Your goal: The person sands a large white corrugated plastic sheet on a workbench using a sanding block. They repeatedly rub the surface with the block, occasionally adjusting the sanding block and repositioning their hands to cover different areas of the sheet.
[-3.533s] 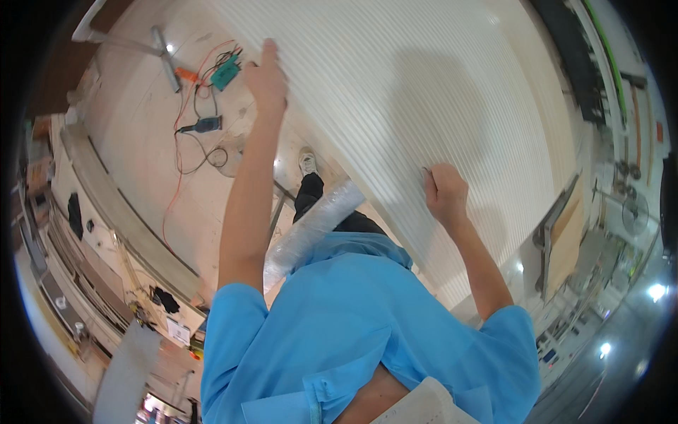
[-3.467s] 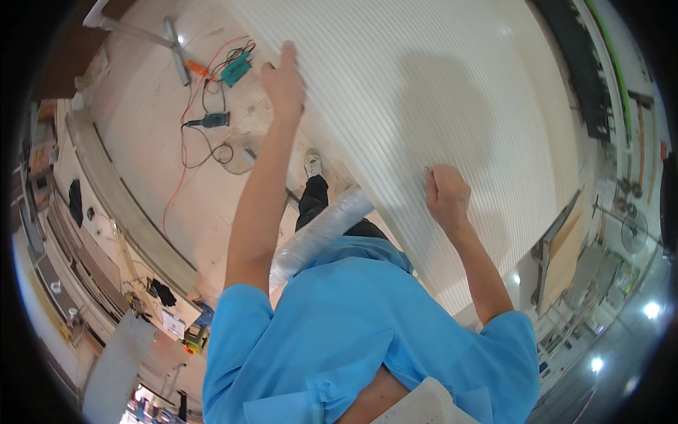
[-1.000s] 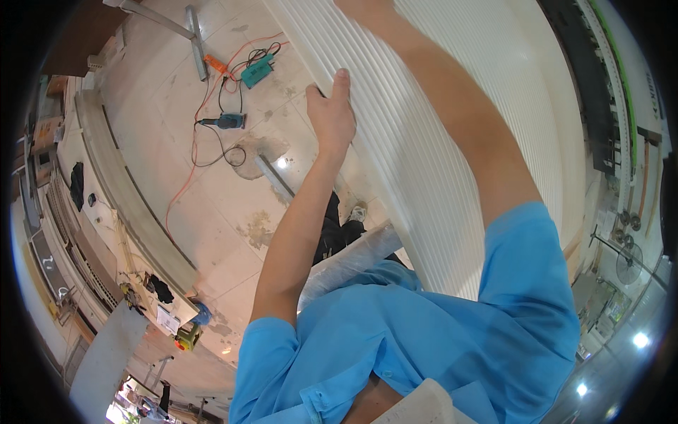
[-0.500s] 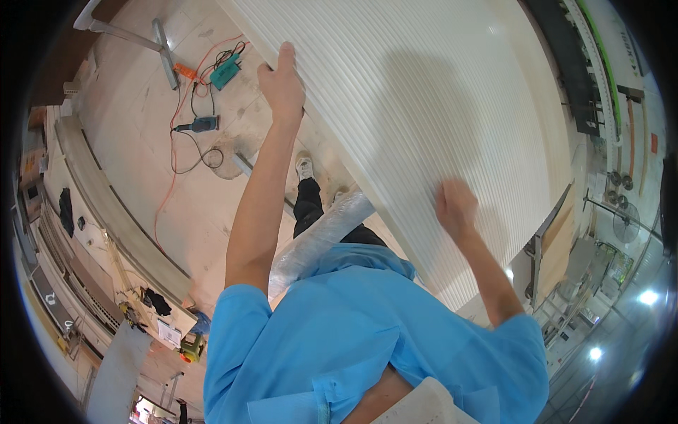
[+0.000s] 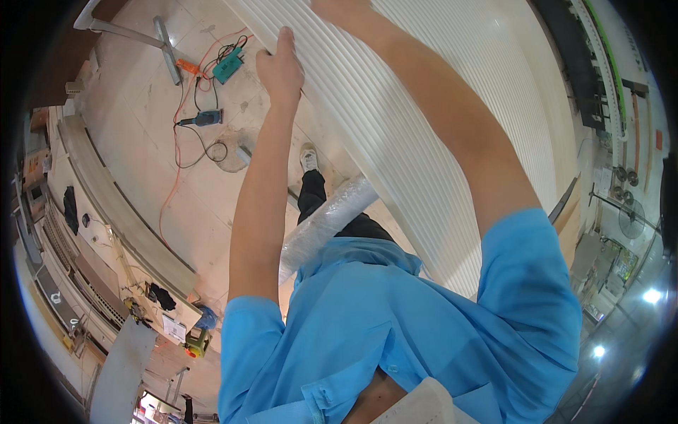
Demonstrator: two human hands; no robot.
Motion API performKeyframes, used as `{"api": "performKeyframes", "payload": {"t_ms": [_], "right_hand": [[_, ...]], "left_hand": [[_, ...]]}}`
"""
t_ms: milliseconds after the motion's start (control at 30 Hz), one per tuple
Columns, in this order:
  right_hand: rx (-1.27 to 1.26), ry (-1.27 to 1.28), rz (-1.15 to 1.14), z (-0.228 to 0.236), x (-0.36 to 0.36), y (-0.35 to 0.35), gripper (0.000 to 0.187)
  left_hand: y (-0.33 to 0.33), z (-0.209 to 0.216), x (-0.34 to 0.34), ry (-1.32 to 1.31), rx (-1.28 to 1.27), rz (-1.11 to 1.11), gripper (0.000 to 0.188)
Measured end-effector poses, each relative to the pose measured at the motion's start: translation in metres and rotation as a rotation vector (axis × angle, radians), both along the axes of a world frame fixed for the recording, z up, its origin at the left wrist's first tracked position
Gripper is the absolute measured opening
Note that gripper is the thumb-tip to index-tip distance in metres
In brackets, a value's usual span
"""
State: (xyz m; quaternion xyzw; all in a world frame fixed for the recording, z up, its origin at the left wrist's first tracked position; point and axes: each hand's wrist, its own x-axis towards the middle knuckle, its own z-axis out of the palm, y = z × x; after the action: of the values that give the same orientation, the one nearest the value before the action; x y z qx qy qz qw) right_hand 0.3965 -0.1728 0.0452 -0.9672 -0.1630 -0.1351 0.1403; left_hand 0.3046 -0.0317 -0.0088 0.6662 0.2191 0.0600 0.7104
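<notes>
A wide white panel with fine parallel ribs (image 5: 417, 184) spans the upper middle and right of the view, its long left edge slanting down toward my waist. My left hand (image 5: 281, 74) grips that edge, thumb pointing up along it and the other fingers hidden at the panel's side. Far up, over the panel's ribbed face, my right hand (image 5: 342, 8) is partly cut off by the top of the picture. Its fingers cannot be made out. My right forearm crosses above the panel.
A roll in clear plastic wrap (image 5: 328, 222) lies by my legs. On the floor at left are a dark blue power tool (image 5: 205, 118), a teal box-shaped device (image 5: 227, 67), an orange connector (image 5: 187, 66) and tangled cords. A standing fan (image 5: 632, 219) is at far right.
My right hand has moved from the panel's lower middle up and left to the far top. The left hand stays on the panel's edge, slightly higher in the picture.
</notes>
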Motion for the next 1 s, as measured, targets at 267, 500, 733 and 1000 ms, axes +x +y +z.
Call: {"api": "performKeyframes", "payload": {"t_ms": [267,500,733,1000], "right_hand": [[-0.025,0.098,-0.183,0.028,-0.34,-0.136,0.006],[0.153,0.23,-0.429,0.029,-0.42,-0.167,0.013],[-0.027,0.152,-0.283,0.029,-0.352,-0.144,0.01],[0.006,0.035,-0.118,0.002,-0.056,-0.033,0.012]], "left_hand": [[0.005,-0.016,0.014,0.006,-0.005,0.018,0.061],[0.0,0.001,0.003,-0.086,-0.222,0.002,0.051],[0.006,-0.009,0.009,-0.049,-0.022,0.011,0.056],[-0.004,-0.005,-0.003,-0.074,-0.113,0.02,0.053]]}}
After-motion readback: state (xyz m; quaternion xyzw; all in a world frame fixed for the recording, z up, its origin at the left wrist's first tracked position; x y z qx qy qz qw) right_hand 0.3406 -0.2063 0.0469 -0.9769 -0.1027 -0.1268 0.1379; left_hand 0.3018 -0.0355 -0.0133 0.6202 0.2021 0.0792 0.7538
